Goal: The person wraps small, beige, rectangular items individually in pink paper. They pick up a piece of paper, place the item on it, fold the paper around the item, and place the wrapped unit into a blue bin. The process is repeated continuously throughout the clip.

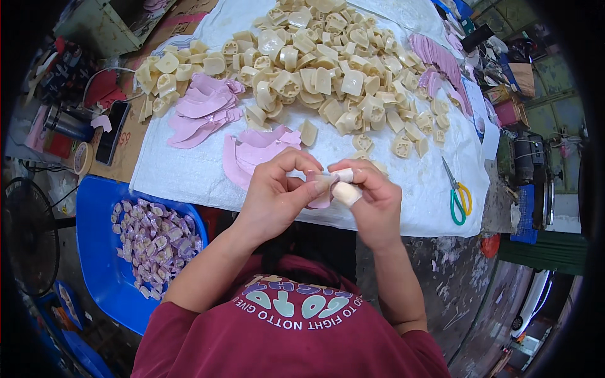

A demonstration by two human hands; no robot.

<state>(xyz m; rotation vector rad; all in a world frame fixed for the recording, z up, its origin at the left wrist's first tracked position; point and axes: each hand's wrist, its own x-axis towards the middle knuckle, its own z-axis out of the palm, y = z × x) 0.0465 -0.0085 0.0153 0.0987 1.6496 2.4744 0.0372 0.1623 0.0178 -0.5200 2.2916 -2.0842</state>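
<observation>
Mid-wrap: left hand [275, 195] and right hand [376, 201] pinch one cream moulded piece [346, 193] with a pink sheet [322, 189] folded round it, held over the bench [189, 170] edge. Next, probably — tuck the loose flap tight (wrapped ones fill the blue tray [101, 252]).

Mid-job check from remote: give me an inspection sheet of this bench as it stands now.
Surface: table under a white cloth.
Job's things: a cream moulded piece and a pink sheet, held between the left hand and right hand; heap of cream pieces; loose pink sheets; blue tub of wrapped purple pieces.
Clutter: green-and-yellow scissors, dark phone, tape roll, metal flask.
Grippers: both hands pinch the piece and sheet at the table's near edge.
Cables: a thin white cable at the far left.
Surroundings: black fan on the left, boxes and a dark machine on the right.
</observation>
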